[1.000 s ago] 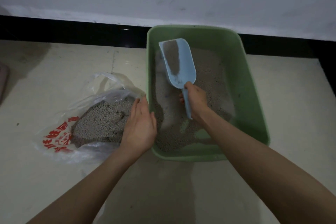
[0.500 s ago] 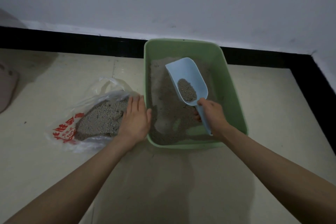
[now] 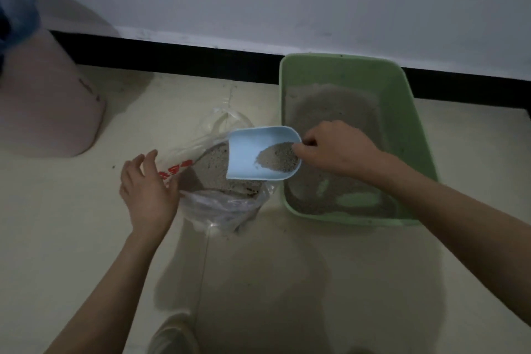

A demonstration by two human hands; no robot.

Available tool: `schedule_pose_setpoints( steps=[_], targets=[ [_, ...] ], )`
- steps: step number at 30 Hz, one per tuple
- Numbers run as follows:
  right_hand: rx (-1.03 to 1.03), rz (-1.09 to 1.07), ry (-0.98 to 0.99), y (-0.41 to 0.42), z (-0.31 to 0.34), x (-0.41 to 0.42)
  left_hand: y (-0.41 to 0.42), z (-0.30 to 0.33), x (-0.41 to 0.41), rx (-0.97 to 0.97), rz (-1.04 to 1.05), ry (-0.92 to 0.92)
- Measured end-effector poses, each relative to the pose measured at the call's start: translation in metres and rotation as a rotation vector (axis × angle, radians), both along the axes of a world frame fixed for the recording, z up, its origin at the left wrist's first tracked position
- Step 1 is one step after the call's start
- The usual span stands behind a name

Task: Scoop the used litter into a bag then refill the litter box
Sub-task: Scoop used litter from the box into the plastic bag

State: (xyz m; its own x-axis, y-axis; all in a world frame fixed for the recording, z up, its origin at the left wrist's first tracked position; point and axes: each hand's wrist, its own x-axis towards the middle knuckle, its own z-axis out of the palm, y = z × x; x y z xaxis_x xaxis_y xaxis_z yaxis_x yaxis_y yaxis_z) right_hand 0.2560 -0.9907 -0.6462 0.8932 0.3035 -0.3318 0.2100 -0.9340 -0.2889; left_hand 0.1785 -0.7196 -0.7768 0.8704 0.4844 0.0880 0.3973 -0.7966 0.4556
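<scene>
A green litter box [image 3: 413,112] stands on the floor against the wall, with grey litter in it and bare green patches near its front. My right hand [image 3: 336,149] grips the handle of a light blue scoop [image 3: 247,152], which carries a small heap of litter and hovers over the mouth of a clear plastic bag [image 3: 218,204] with red print. The bag lies left of the box and holds grey litter. My left hand [image 3: 146,190] rests against the bag's left edge, fingers together and extended.
A pale pink rounded container [image 3: 48,106] stands at the far left by the wall, with something blue [image 3: 14,6] above it. A black skirting strip [image 3: 201,60] runs along the wall. Beige floor tiles surround the box and bag.
My right hand has swung the loaded scoop leftward out of the litter box to above the bag. My left hand has shifted from the bag's right side to its left edge.
</scene>
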Motion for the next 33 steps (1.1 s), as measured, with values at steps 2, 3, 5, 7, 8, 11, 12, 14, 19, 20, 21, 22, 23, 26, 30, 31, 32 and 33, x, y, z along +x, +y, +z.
schedule_pose_setpoints(
  steps=[2, 3, 5, 7, 8, 11, 12, 14, 19, 20, 21, 22, 23, 26, 30, 31, 32, 33],
  targets=[
    [-0.166, 0.134, -0.096, 0.029, 0.006, -0.002, 0.003, 0.000, -0.001, -0.052, 0.054, 0.032],
    [-0.226, 0.186, -0.132, 0.042, 0.008, -0.003, 0.004, 0.000, 0.000, -0.099, 0.060, 0.031],
    [-0.341, 0.295, -0.195, 0.065, 0.012, -0.007, 0.006, 0.000, 0.001, -0.169, 0.047, -0.008],
    [-0.451, 0.390, -0.242, 0.080, 0.014, -0.010, 0.007, 0.003, 0.001, -0.189, 0.056, -0.050],
    [-0.488, 0.424, -0.269, 0.083, 0.016, -0.011, 0.007, 0.005, 0.002, -0.202, 0.062, -0.062],
    [-0.516, 0.472, -0.351, 0.085, 0.018, -0.014, 0.007, 0.010, 0.003, -0.251, 0.047, -0.082],
    [-0.502, 0.478, -0.361, 0.082, 0.017, -0.014, 0.008, 0.011, 0.003, -0.259, 0.047, -0.083],
    [-0.445, 0.464, -0.350, 0.073, 0.016, -0.015, 0.009, 0.012, 0.001, -0.269, 0.040, -0.074],
    [-0.067, 0.135, -0.227, 0.018, 0.006, -0.019, -0.006, 0.016, -0.004, -0.182, -0.059, -0.044],
    [0.008, 0.057, -0.214, 0.002, 0.002, -0.021, -0.015, 0.018, -0.006, -0.135, -0.081, -0.042],
    [0.087, -0.029, -0.211, -0.015, -0.004, -0.024, -0.026, 0.019, -0.008, -0.075, -0.120, -0.034],
    [0.178, -0.130, -0.212, -0.033, -0.010, -0.027, -0.039, 0.021, -0.009, -0.014, -0.189, -0.024],
    [0.272, -0.250, -0.221, -0.051, -0.015, -0.031, -0.052, 0.023, -0.011, 0.033, -0.292, -0.020],
    [0.497, -0.625, -0.303, -0.104, -0.025, -0.047, -0.093, 0.029, -0.008, 0.055, -0.628, 0.019],
    [0.589, -1.013, -0.429, -0.166, -0.032, -0.072, -0.139, 0.030, 0.002, 0.150, -0.852, 0.128],
    [0.580, -1.068, -0.449, -0.179, -0.035, -0.079, -0.146, 0.026, 0.004, 0.205, -0.898, 0.148],
    [0.567, -1.114, -0.458, -0.190, -0.039, -0.086, -0.151, 0.022, 0.005, 0.252, -0.939, 0.173],
    [0.554, -1.153, -0.458, -0.201, -0.045, -0.093, -0.155, 0.019, 0.006, 0.290, -0.968, 0.190]
  ],
)
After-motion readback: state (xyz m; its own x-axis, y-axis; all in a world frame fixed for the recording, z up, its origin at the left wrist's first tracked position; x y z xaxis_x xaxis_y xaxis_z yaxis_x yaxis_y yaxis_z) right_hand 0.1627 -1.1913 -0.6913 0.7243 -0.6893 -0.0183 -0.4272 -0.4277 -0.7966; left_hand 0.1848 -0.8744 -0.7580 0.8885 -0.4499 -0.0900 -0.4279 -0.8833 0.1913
